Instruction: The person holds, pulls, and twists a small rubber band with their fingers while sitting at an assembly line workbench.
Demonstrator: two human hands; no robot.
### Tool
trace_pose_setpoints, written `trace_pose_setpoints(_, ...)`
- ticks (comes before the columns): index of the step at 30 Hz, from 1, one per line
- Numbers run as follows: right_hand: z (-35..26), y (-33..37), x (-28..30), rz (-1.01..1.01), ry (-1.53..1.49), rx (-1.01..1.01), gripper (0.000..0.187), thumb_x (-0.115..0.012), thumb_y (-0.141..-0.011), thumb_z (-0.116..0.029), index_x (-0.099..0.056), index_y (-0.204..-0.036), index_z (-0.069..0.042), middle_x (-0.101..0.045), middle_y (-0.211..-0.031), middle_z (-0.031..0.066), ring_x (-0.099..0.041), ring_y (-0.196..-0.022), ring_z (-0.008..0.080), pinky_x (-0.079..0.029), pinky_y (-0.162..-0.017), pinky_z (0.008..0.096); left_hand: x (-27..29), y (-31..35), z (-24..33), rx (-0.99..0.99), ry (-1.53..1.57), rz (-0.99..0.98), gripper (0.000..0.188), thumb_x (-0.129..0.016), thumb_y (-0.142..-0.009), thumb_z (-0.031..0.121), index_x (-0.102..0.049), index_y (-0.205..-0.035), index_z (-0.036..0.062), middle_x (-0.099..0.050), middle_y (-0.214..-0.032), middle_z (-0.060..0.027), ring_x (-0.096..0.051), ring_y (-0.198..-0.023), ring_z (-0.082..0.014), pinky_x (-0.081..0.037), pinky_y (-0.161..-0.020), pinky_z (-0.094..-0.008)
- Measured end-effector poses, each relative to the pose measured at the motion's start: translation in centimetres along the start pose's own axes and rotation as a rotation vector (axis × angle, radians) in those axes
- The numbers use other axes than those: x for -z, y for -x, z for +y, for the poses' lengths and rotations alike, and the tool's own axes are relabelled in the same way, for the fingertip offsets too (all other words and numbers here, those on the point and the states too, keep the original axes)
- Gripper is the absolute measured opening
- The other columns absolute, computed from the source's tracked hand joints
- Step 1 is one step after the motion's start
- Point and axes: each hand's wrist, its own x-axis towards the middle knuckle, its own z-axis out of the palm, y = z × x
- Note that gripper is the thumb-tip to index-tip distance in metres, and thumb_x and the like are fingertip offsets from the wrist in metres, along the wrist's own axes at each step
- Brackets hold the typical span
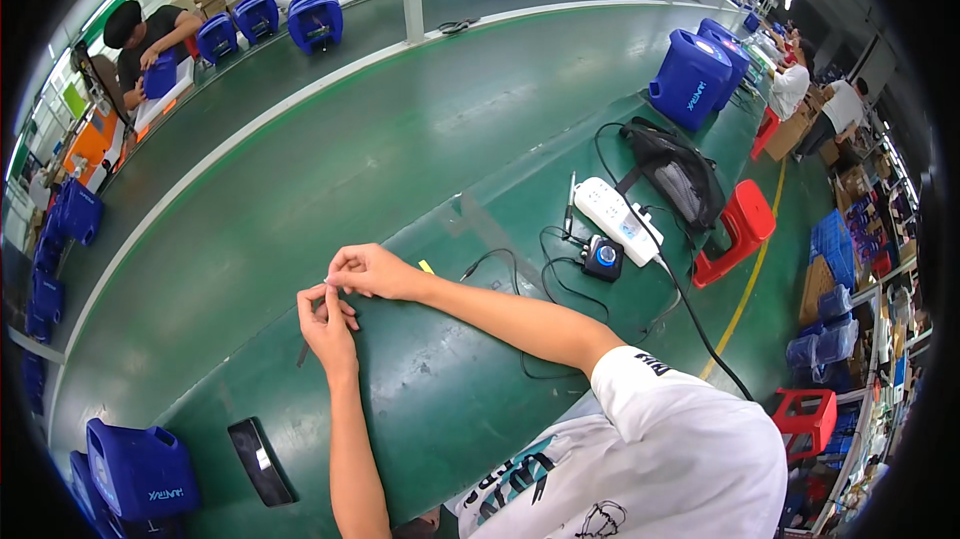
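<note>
Over the green work surface, my two hands meet at the fingertips. My left hand is closed in a pinch, with its other fingers loosely bent. From the right, my right hand pinches at the same spot. A tiny whitish bit shows between the fingertips, too small to name. Just right of my right wrist lies a small yellow piece. A thin black cable with a plug end runs beyond my right forearm. Below my left hand, a small dark strip lies on the surface.
A black phone and blue plastic cases are at the near left. Toward the right are a white power strip, a black box with a blue dial, a black bag and a red stool. A co-worker sits at far left.
</note>
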Motion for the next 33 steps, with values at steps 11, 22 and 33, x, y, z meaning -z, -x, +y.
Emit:
trace_pose_setpoints(11,-0.3,0.0,0.2,-0.018,-0.018,0.051,0.021,-0.076,-0.1,-0.021,-0.069,-0.106,-0.002,-0.066,-0.079,0.0014,-0.053,-0.06,0.005,-0.041,-0.051,0.0228,0.0,0.1,0.1,0.0,0.036,0.006,0.015,-0.064,-0.108,0.014,-0.052,-0.106,0.0046,-0.059,-0.093,-0.0048,-0.058,-0.066,-0.0082,-0.043,-0.048,-0.0221)
trace_pose_setpoints(22,-1.2,0.3,0.4,0.068,-0.075,0.005,0.021,-0.077,-0.099,-0.021,-0.071,-0.104,-0.002,-0.067,-0.08,-0.0006,-0.056,-0.064,0.0051,-0.041,-0.054,0.0218,0.0,0.1,0.1,-0.029,0.01,0.012,0.014,-0.062,-0.109,0.012,-0.052,-0.104,0.0043,-0.057,-0.094,-0.0043,-0.058,-0.065,-0.0077,-0.044,-0.048,-0.0222)
trace_pose_setpoints(33,-0.6,0.6,0.0,-0.053,0.034,0.063,0.018,-0.078,-0.097,-0.019,-0.074,-0.1,-0.002,-0.069,-0.081,0.0005,-0.059,-0.067,0.0063,-0.042,-0.055,0.0239,0.3,0.5,0.0,-0.036,0.026,0.037,0.014,-0.061,-0.11,0.014,-0.052,-0.104,0.0051,-0.056,-0.093,-0.0042,-0.059,-0.065,-0.0078,-0.044,-0.048,-0.022)
